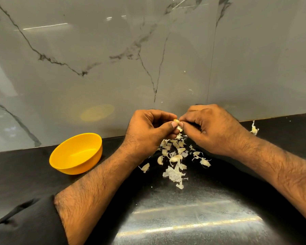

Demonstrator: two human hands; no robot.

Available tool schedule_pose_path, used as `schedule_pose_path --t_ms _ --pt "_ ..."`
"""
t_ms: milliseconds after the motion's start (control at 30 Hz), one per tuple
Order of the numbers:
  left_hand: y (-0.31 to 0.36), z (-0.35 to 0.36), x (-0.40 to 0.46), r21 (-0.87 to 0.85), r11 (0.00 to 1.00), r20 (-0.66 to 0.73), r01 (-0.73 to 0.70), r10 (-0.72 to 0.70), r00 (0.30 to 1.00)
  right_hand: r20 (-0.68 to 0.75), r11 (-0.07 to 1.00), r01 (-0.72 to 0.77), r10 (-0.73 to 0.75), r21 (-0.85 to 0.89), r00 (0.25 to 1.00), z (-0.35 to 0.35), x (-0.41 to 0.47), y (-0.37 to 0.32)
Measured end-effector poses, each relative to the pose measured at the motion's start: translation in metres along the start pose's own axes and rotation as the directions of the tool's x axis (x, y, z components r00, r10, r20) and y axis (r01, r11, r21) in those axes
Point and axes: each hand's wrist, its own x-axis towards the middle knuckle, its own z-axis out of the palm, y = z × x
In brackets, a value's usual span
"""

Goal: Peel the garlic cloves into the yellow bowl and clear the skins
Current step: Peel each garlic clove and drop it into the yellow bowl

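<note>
While both hands pinch one garlic clove above the tabletop, its skin is being picked off.

The left hand should hold the clove steady as the right hand pulls the skin away, over the skins heaped below; the yellow bowl stands well left, seemingly empty. No writing shows anywhere.

black counter carries a yellow bowl and scattered garlic skins.

Black countertop meets a grey veined marble wall
</note>
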Motion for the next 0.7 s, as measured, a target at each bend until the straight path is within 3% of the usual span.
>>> schedule_pose_path --t_ms 233,433,700 --pt "-0.0021 0.0025 -0.0004 0.093 0.996 -0.029 0.0 0.003 1.0 0.083 0.987 0.066 -0.054 -0.147 0.995 0.0023 0.001 -0.0023" --pt "-0.0019 0.0041 -0.0012 -0.022 0.997 -0.058 0.067 -0.068 0.996 0.056 0.974 0.128 -0.12 -0.187 0.991 0.0037 -0.0011 -0.0036" --pt "0.0024 0.0039 -0.0038 -0.162 0.973 0.001 0.167 -0.169 0.986 -0.011 0.971 0.153 -0.158 -0.183 0.987 0.0015 -0.0026 -0.005"
